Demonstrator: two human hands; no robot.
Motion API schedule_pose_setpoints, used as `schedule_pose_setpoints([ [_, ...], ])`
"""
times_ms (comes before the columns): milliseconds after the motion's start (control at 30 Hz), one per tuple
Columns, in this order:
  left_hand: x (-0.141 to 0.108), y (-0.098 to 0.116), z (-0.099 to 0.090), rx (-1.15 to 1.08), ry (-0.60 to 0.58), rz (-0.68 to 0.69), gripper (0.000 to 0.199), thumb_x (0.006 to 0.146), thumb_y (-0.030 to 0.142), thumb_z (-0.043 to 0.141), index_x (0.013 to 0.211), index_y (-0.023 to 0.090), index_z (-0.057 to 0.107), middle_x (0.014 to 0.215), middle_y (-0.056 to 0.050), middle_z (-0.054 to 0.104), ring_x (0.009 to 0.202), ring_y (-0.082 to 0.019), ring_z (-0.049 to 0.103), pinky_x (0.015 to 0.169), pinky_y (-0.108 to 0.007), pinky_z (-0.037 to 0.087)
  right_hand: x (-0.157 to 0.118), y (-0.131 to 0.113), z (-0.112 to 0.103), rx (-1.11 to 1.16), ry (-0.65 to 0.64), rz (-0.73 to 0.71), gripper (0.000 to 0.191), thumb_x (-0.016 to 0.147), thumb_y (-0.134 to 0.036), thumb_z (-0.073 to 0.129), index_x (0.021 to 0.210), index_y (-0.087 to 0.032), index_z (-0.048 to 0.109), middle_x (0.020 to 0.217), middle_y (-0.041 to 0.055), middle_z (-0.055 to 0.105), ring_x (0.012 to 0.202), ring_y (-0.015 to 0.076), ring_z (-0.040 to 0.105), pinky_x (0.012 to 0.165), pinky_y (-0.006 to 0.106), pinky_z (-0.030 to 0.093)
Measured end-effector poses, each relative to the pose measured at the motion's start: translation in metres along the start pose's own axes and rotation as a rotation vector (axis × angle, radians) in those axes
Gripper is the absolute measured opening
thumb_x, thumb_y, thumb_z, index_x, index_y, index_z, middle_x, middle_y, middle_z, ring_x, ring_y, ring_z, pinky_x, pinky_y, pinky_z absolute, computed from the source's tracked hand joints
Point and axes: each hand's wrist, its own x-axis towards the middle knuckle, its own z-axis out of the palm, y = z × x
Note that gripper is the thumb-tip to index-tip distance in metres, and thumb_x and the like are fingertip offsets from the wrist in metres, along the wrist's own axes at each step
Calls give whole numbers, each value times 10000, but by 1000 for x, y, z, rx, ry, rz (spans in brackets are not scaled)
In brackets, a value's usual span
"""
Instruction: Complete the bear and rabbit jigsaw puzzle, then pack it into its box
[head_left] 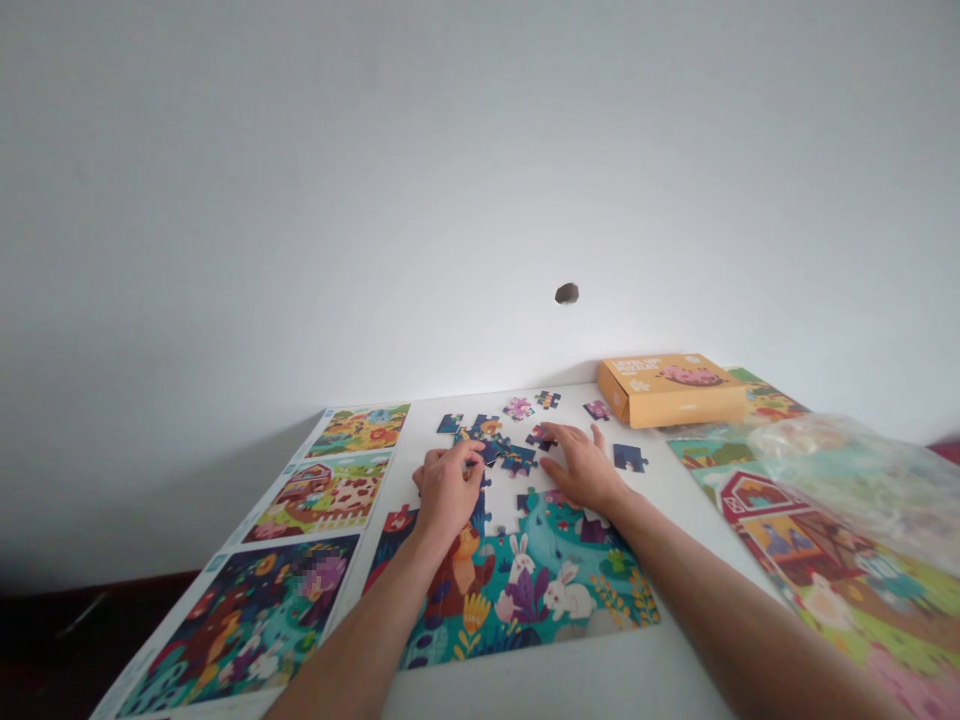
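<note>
A partly joined jigsaw puzzle (517, 610) lies on the white table, showing rabbits, a brown animal and plants on teal. My left hand (450, 485) is over its upper left part, thumb and fingers pinched on what looks like a dark puzzle piece (475, 462), mostly hidden by the fingers. Just beyond the fingertips is a cluster of loose dark blue pieces (517, 459). To the right, my right hand (583, 468) rests with fingers apart, index fingertip at a small dark piece (537, 438). Its wrist covers some of the puzzle's right side.
More loose pieces lie toward the wall, including a pink one (518, 408), and a blue one (630, 458) on the right. An orange puzzle box (675, 392) stands at the back right. Picture sheets (330, 497) lie left; a farm poster (825, 560) and clear plastic (862, 480) lie right.
</note>
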Motion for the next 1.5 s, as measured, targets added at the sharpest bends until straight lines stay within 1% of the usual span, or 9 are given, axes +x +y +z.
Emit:
schedule_pose_setpoints([
  [233, -1, 0, 1, 46, -21, 15, 152, 796, 202, 596, 865, 291, 698, 934, 17, 715, 944, -231, 558, 788, -351, 382, 1, -1, 0, -10, 40, -1, 390, 873, -296, 507, 1258, -229, 498, 1196, 87, 608, 1152, 233, 502, 1074, 547, 122],
  [700, -2, 5, -2, 46, -32, 8, 149, 789, 206, 595, 825, 295, 709, 939, 26, 713, 947, -234, 559, 791, -359, 387, 1, -2, 0, -108, 71, 20, 292, 876, -289, 509, 1150, -232, 591, 1121, 83, 617, 1076, 247, 510, 1016, 478, 260],
  [767, -2, 5, -2, 46, -31, 10, 153, 792, 205, 589, 830, 286, 713, 941, 15, 714, 948, -232, 560, 798, -359, 391, -1, -3, 2, -158, 138, 88, 307, 867, -285, 518, 1161, -231, 590, 1166, 114, 586, 1100, 280, 485, 996, 498, 278],
  [867, -2, 5, -2, 43, -32, 13, 153, 796, 210, 581, 836, 279, 712, 942, 9, 715, 952, -230, 560, 807, -361, 392, -5, -2, 8, -270, 240, 277, 356, 839, -334, 565, 1166, -196, 585, 1237, 194, 511, 1157, 374, 421, 964, 612, 252],
  [967, -2, 5, -2, 41, -31, 8, 153, 799, 212, 576, 826, 288, 707, 945, 20, 715, 950, -233, 563, 805, -369, 390, -8, 0, 11, -308, 247, 386, 396, 825, -408, 586, 1139, -165, 594, 1226, 239, 483, 1145, 422, 416, 914, 662, 278],
  [1033, -2, 6, -3, 43, -30, 11, 154, 799, 212, 574, 820, 289, 706, 943, 21, 714, 947, -233, 567, 800, -364, 394, -7, 0, 11, -270, 239, 337, 398, 851, -404, 555, 1164, -160, 584, 1251, 240, 463, 1153, 406, 425, 918, 619, 330],
  [1200, -2, 7, -3, 51, -29, 13, 149, 797, 220, 577, 826, 277, 712, 941, 4, 713, 957, -235, 575, 787, -348, 410, -5, -6, 5, -111, 204, 76, 387, 894, -292, 490, 1252, -154, 534, 1358, 195, 409, 1258, 326, 388, 1015, 479, 370],
  [1400, -3, 6, -3, 56, -22, 24, 147, 792, 205, 581, 822, 279, 704, 941, 8, 712, 953, -241, 576, 790, -368, 408, -12, -23, -8, 158, -100, -436, 381, 877, -246, 507, 1256, -222, 541, 1349, 97, 482, 1214, 217, 486, 1032, 366, 405],
  [1500, -3, 6, -3, 57, -16, 30, 148, 793, 203, 578, 822, 284, 698, 934, 14, 709, 948, -238, 580, 787, -365, 405, -12, -26, -8, 154, -104, -486, 362, 879, -233, 501, 1236, -218, 561, 1294, 92, 536, 1182, 210, 508, 1026, 367, 407],
])
